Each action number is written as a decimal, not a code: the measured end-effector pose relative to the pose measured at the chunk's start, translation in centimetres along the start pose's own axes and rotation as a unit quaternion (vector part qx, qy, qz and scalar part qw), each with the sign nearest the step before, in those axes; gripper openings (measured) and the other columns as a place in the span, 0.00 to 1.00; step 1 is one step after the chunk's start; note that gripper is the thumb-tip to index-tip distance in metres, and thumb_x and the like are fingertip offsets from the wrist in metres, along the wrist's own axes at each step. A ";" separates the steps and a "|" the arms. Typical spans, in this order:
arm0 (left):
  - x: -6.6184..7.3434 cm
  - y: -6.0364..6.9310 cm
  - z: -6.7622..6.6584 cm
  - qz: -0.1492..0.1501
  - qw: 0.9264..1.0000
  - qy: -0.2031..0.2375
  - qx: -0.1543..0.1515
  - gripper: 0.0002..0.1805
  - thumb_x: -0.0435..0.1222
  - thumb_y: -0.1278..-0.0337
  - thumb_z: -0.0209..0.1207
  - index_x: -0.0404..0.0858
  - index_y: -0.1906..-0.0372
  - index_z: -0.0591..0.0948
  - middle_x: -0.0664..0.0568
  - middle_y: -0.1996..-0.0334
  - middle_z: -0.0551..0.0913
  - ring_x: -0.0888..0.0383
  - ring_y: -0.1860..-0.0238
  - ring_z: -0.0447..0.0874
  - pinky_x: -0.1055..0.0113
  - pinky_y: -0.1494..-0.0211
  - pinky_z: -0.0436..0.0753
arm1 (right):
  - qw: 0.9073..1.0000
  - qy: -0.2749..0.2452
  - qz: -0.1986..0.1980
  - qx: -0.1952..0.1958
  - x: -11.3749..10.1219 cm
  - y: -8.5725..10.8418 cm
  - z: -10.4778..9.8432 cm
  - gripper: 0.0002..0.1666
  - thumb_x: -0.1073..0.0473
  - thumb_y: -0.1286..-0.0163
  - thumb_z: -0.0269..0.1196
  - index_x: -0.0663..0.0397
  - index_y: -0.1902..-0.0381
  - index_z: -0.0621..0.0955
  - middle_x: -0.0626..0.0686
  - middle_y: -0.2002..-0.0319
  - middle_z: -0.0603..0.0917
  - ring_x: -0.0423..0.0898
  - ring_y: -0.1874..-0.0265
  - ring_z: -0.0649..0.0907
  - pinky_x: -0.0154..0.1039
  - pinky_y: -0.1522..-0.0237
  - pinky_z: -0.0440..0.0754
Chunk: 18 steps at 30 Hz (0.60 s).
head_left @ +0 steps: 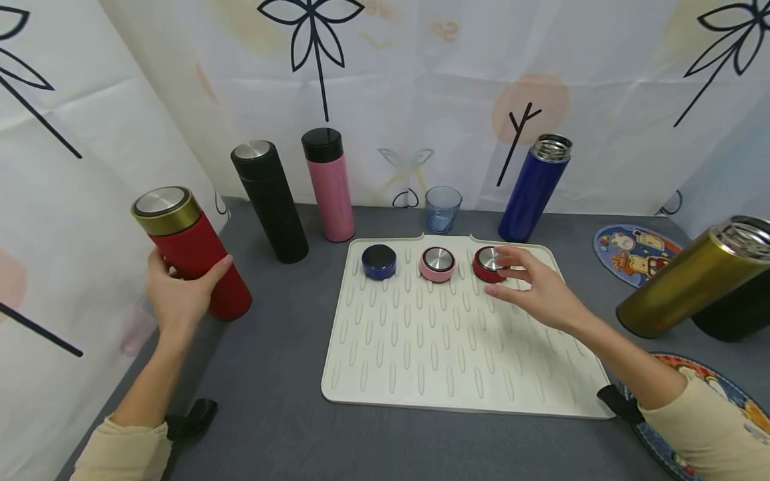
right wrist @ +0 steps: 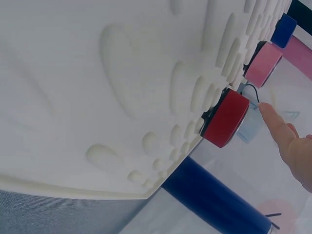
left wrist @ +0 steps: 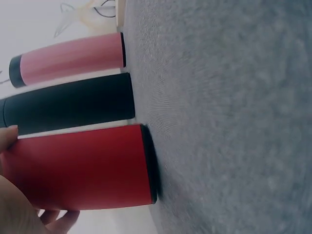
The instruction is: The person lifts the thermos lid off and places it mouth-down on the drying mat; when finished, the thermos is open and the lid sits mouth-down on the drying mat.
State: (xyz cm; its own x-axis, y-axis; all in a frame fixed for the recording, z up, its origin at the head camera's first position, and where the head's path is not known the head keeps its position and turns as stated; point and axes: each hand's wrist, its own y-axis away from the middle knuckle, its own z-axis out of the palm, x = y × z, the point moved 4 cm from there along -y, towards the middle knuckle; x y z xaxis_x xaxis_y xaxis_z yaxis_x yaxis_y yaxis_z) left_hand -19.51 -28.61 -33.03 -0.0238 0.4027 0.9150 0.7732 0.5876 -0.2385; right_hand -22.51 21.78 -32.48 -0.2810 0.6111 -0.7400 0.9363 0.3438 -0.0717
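Note:
My left hand (head_left: 183, 294) grips the red bottle (head_left: 198, 257), which has a gold lid with a silver top and stands on the grey table at the left. In the left wrist view, fingers (left wrist: 61, 222) curl round the red bottle (left wrist: 87, 168). My right hand (head_left: 535, 287) is at the red lid (head_left: 486, 265) on the white mat (head_left: 421, 341), fingers spread around it. In the right wrist view the hand (right wrist: 292, 146) is beside the red lid (right wrist: 227, 118), with a gap between them. A pink lid (head_left: 437, 263) and a blue lid (head_left: 379, 261) lie to its left.
Behind stand a black bottle (head_left: 271, 200), a pink bottle (head_left: 329, 190), a glass (head_left: 442, 209) and an open blue bottle (head_left: 535, 190). At the right are an open gold bottle (head_left: 692, 277), a dark bottle (head_left: 736, 307) and two patterned mats, one small (head_left: 634, 252), one large (head_left: 656, 434).

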 end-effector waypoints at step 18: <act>5.3 3.9 3.1 0.245 0.966 -0.071 -0.032 0.43 0.37 0.65 0.75 0.43 0.36 0.72 0.47 0.47 0.79 0.50 0.50 0.76 0.51 0.50 0.76 | 1.000 -0.007 0.003 0.001 -1.3 0.1 -0.1 0.43 0.50 0.36 0.66 0.55 0.29 0.60 0.63 0.40 0.69 0.62 0.41 0.72 0.62 0.49 0.74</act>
State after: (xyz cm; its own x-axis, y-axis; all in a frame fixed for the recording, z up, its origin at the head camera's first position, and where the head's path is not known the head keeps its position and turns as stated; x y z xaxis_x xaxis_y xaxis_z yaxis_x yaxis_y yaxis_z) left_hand -18.55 -21.96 -30.10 0.2718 0.7169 0.6420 0.7508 0.2594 -0.6075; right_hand -22.05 21.11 -31.41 -0.2717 0.6041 -0.7491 0.9388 0.3376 -0.0682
